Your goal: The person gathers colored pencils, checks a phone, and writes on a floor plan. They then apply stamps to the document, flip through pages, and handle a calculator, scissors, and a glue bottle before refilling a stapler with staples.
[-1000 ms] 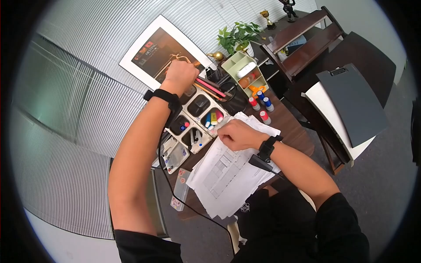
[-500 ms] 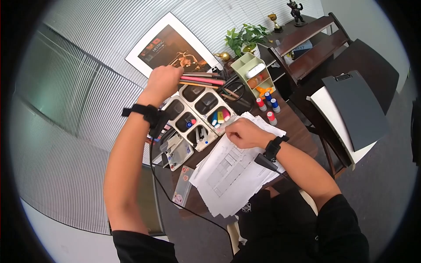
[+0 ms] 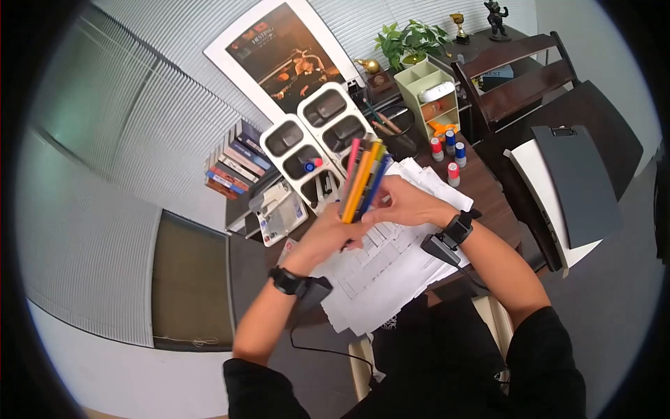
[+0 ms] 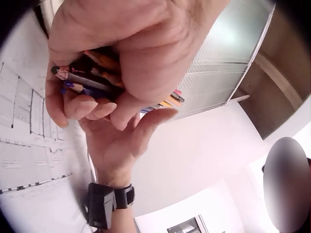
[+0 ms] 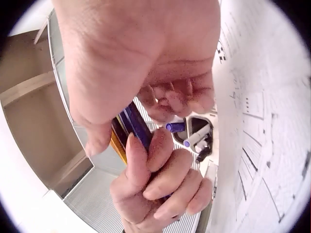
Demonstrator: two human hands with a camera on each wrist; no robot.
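Note:
My left hand [image 3: 322, 234] grips a bundle of coloured pencils [image 3: 364, 183] standing nearly upright over the papers. Pink, orange, yellow and blue barrels rise out of its fist. In the left wrist view, sharpened tips [image 4: 80, 86] poke out below its curled fingers. Against the side of the bundle, my right hand [image 3: 410, 202] holds it between thumb and curled fingers. The right wrist view shows dark blue and yellow barrels [image 5: 137, 127] running from the left fingers up beside the right thumb. Printed drawing sheets [image 3: 363, 272] lie beneath both hands.
A white organizer [image 3: 299, 120] with dark compartments holds pens. Behind it stand a framed picture [image 3: 241, 35] and a mesh pencil cup [image 3: 401, 140]. Several red and blue capped bottles [image 3: 453, 174] stand at right, near a green caddy [image 3: 419, 78]. Books [image 3: 237, 164] stand at left.
My left hand has brought the pencils from in front of the picture, over the organizer, down to my right hand. The bundle has turned upright, and my right hand now holds it too.

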